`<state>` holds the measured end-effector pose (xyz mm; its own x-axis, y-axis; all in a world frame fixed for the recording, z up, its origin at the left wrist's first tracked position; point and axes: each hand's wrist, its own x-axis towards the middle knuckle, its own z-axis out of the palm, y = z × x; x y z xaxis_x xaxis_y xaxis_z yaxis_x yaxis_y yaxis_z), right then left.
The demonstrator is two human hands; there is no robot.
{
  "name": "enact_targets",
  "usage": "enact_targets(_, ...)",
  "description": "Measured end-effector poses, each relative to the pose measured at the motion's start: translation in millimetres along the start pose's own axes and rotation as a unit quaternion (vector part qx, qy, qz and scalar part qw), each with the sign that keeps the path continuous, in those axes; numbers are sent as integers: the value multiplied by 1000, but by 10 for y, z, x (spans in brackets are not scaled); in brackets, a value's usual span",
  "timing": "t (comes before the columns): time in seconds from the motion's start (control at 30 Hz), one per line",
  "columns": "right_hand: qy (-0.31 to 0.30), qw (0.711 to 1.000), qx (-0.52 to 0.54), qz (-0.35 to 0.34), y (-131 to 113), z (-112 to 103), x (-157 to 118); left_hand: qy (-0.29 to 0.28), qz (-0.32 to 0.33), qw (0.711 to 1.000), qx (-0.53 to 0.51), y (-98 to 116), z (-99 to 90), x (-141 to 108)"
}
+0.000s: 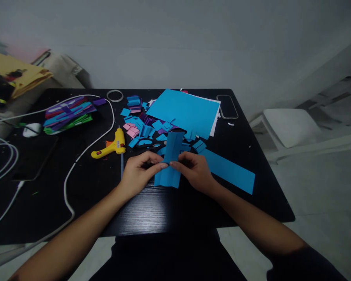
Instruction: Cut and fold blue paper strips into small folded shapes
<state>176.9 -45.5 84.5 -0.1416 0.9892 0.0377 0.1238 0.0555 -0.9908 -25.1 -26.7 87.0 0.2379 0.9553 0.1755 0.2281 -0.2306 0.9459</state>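
Observation:
Between my hands is a creased blue paper strip (169,174), tilted up from the black table with its long side running away from me. My left hand (140,168) pinches its left edge, thumb in front. My right hand (195,168) grips the right edge the same way, and the two thumb tips nearly meet at the middle. Just beyond the strip lies a heap of small folded blue paper pieces (157,125), with several pink pieces (131,130) among them. A flat blue paper strip (232,171) rests beside my right hand.
A yellow glue gun (114,145) lies left of the heap, near a white cable (73,166). Blue sheets (187,111) lie at the back, beside a phone case (227,107). Bundled coloured paper (68,115), a white mouse (32,130) and a dark phone (35,160) are at left.

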Motion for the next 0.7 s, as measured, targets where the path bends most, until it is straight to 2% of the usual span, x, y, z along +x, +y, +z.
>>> enact_targets(0.17,-17,997,69,44,11,-13,36,-11,-49,997,-62,0,10,26)
enact_targets(0.43,-24,991,112,70,11,4,45,-30,-56,995,-83,64,-4,47)
enact_targets(0.7,-40,981,134,134,87,0,87,-108,-92,988,-63,5,6,83)
